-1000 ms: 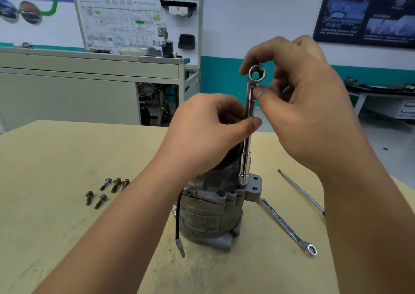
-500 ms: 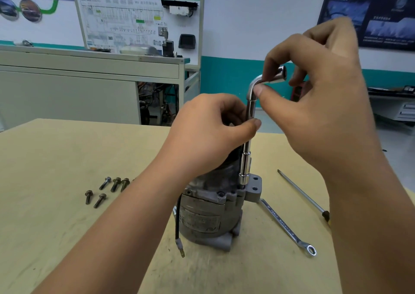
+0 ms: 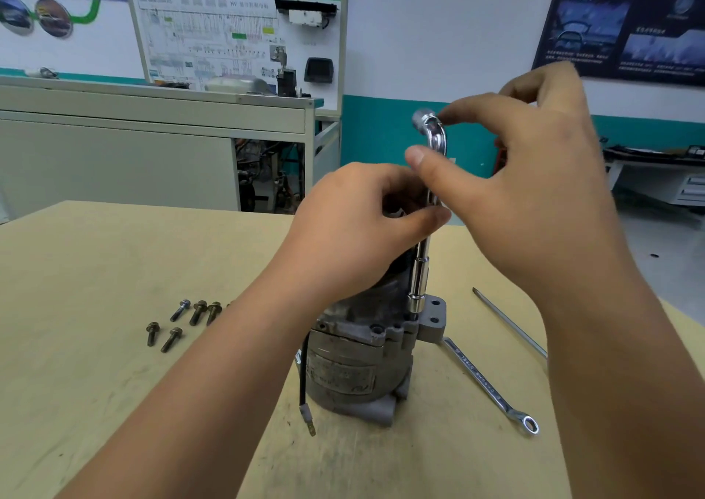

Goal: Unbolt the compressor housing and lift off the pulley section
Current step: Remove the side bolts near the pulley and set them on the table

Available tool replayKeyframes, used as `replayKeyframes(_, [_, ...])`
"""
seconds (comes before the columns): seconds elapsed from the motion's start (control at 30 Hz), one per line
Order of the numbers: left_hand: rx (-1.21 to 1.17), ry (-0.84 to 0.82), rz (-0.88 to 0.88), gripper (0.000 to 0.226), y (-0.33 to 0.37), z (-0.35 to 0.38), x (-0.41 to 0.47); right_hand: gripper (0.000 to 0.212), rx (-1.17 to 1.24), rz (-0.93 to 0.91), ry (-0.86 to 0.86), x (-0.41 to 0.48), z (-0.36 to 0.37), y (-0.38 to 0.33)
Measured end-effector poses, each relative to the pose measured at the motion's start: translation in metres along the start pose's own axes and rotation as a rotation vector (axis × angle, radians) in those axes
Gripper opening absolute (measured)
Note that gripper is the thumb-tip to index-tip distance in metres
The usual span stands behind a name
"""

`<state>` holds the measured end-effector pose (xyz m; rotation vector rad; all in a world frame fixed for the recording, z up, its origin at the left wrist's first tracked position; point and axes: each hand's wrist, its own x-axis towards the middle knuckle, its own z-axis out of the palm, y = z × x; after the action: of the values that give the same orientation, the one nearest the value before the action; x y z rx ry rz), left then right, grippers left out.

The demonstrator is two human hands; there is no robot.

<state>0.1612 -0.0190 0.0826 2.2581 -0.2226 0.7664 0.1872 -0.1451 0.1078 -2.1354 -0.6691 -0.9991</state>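
A grey compressor (image 3: 354,369) stands upright on the wooden table (image 3: 95,269), a black wire with a terminal hanging down its front. A chrome L-shaped socket wrench (image 3: 421,269) stands vertically with its socket on a bolt at the housing's right flange. My left hand (image 3: 354,227) sits over the compressor's top and pinches the wrench shaft between thumb and fingers. My right hand (image 3: 534,178) pinches the wrench's bent upper end, whose short arm points left and away. The pulley section is hidden under my left hand.
Several removed bolts (image 3: 183,321) lie on the table left of the compressor. A combination wrench (image 3: 492,388) and a long thin rod (image 3: 507,323) lie to its right. A cabinet and a training board stand behind the table.
My right hand has kept turning the wrench's bent end: its short arm swung from facing me, to pointing right, to pointing left and away. My left hand stayed on the shaft.
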Motion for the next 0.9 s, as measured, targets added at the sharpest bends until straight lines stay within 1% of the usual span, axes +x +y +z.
replayKeyframes(0.07, [-0.001,0.007,0.001,0.014,0.001,0.0,-0.001,0.039,0.049,0.014,-0.06,-0.001,0.001,-0.005])
replayKeyframes(0.17, [0.012,0.009,-0.008,0.02,0.002,0.001,-0.001,0.033,0.099,-0.012,-0.131,-0.002,0.001,-0.008])
replayKeyframes(0.3, [0.04,-0.018,-0.003,0.02,0.004,0.0,-0.001,0.035,0.178,-0.055,-0.168,-0.003,-0.001,-0.01])
replayKeyframes(0.47, [0.047,-0.018,-0.001,0.021,0.005,0.0,-0.002,0.038,0.201,-0.076,-0.166,-0.004,-0.006,-0.013])
replayKeyframes(0.6, [0.05,-0.013,-0.013,0.024,0.005,0.001,-0.002,0.034,0.169,-0.088,-0.129,-0.003,-0.007,-0.011])
replayKeyframes(0.77, [0.059,-0.021,-0.017,0.018,0.003,0.001,-0.001,0.025,0.109,-0.076,-0.078,-0.003,-0.008,-0.006])
replayKeyframes(0.9, [0.061,-0.017,-0.013,0.016,0.002,0.001,-0.001,0.024,0.051,-0.053,-0.032,-0.002,-0.009,-0.004])
